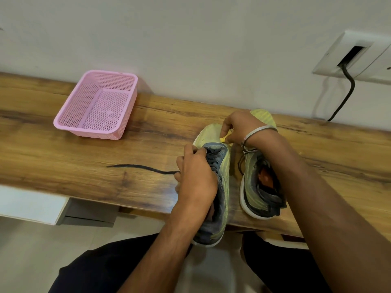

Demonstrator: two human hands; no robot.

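We judge the lacing about midway. Our left hand (196, 172) grips the black lace (137, 166) of the grey-and-lime mesh sneaker (224, 166) on the wooden table (63, 157), free end trailing. Our right hand (239, 127) pinches a small yellow piece (224, 138) at the toe — eyelets further down remain.

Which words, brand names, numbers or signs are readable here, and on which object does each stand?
None is readable. The left shoe, the black lace, the right shoe, the pink basket and the wall socket plate show no legible letters, numbers or logos; any brand mark is too blurred to tell.
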